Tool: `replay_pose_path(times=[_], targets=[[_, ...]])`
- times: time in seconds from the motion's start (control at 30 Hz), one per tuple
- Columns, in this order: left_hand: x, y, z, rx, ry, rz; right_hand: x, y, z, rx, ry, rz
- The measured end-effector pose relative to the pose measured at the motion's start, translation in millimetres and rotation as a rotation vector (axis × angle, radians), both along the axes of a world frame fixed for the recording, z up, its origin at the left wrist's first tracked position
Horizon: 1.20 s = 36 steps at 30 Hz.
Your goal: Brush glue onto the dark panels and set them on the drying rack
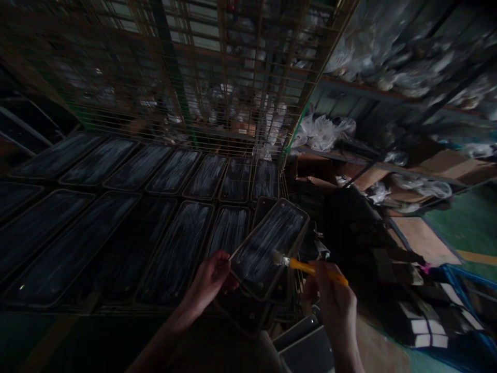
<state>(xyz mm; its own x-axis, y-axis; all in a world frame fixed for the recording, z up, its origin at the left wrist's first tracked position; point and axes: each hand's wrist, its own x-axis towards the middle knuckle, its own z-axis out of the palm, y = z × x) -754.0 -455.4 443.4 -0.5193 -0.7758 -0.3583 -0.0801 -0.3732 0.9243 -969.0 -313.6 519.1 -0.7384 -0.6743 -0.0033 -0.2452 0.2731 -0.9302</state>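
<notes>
Right hand (332, 295) clasps a yellow-handled brush (310, 267) against a black rectangular panel (275, 233) lying atop others, whose left edge the left hand (213, 274) pinches. Its streaking seems mostly done; left of it, panel rows (189, 233) look largely streaked, one barer. Beyond it, right, an open cardboard box (316, 168) hides its contents.

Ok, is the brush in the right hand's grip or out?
In: the right hand is curled around the brush, whose bristled end is over the streaked panel.
</notes>
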Motion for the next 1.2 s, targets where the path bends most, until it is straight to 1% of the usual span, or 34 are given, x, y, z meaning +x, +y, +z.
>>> replay_pose_path(times=[0.03, 0.07, 0.13, 0.23, 0.3, 0.4, 0.53, 0.63, 0.73, 0.8, 0.87, 1.0, 1.07, 1.13, 1.2], targets=[[0, 0, 0.1, -0.009, -0.002, -0.003, -4, -1, -3.3, 0.015, -0.016, 0.027], [0, 0, 0.4, -0.021, -0.007, -0.007, -9, -3, -7.2, 0.023, -0.024, 0.025], [1, 1, 1.8, -0.051, -0.02, -0.023, -20, -8, -15.2, 0.0, -0.007, -0.06], [0, 0, 4.6, -0.071, -0.043, -0.063, -36, -24, -23.4, -0.102, 0.082, -0.19], [-1, 0, 5.6, -0.072, -0.054, -0.086, -45, -36, -25.8, -0.16, 0.133, -0.224], [-2, -1, 6.0, -0.062, -0.071, -0.098, -53, -49, -26.1, -0.243, 0.153, -0.267], [-1, -1, 10.5, -0.014, -0.03, -0.068, -50, -52, -22.3, -0.361, 0.173, -0.28], [1, -3, 18.1, 0.102, 0.053, -0.072, -39, -50, -19.3, -0.413, 0.224, -0.266], [4, -6, 24.7, 0.238, 0.179, -0.099, -29, -46, -21.7, -0.44, 0.267, -0.25], [7, -9, 28.5, 0.293, 0.293, -0.099, -25, -42, -27.7, -0.411, 0.327, -0.21], [11, -11, 33.7, 0.296, 0.383, -0.091, -21, -38, -36.4, -0.34, 0.426, -0.145], [29, -16, 47.4, 0.191, 0.469, -0.061, -15, -30, -58.6, -0.152, 0.673, 0.016], [45, -20, 53.2, 0.141, 0.471, -0.046, -15, -29, -72.5, -0.026, 0.761, 0.1], [67, -25, 57.7, 0.094, 0.435, -0.003, -20, -30, -88.5, 0.085, 0.808, 0.158], [95, -30, 61.7, 0.042, 0.392, 0.085, -29, -32, -104.3, 0.122, 0.834, 0.224]])
